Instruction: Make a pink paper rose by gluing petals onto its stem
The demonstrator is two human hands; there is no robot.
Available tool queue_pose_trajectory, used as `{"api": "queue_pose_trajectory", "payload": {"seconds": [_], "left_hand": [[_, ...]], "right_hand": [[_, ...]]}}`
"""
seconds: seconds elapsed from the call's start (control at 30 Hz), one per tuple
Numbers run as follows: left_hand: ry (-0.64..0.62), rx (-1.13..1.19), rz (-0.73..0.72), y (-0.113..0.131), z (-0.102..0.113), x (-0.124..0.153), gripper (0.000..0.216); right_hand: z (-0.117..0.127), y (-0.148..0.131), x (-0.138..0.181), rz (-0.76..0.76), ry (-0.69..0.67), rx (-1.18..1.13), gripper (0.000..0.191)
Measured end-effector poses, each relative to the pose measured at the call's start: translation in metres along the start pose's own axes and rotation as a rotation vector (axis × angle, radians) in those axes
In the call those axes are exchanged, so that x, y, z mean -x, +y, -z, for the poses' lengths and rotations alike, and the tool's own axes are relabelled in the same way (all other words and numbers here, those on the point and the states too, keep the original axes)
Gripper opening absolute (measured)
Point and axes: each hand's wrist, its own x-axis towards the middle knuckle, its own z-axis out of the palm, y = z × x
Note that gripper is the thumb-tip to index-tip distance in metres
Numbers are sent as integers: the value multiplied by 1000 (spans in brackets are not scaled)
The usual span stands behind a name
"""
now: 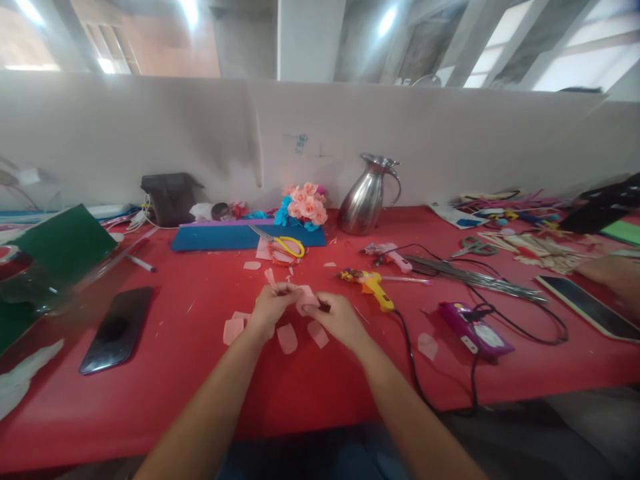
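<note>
Fingers (pixel 286 289) of left hand (pixel 269 310) and right hand (pixel 341 317), head view: both pinching pink paper piece (pixel 307 300) above red worktop (pixel 125 413). Piece curled (long axis unclear, partly hidden). Narrow pink strip (pixel 271 277) juts past left hand, long axis pointing away from person, tip leaning slightly left.

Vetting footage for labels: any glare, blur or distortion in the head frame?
Head view: lights flare along the top; head view: the metal jug has bright highlights; head view: left hand and right hand look soft, pink paper too; head view: upper-right posts lean, probably wide-angle stretch.
</note>
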Motion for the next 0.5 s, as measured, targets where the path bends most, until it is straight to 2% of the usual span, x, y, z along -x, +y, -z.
{"api": "queue_pose_trajectory", "payload": {"seconds": [0.23,0.37,0.5], "left_hand": [[92,206,54,4,2,-2,22],[109,199,55,5,3,-2,25],[67,152,41,9,3,0,27]], "right_hand": [[1,3,3,-7,-1,-48,20],[3,8,1,7,9,-139,18],[5,12,1,61,82,-34,20]]}}
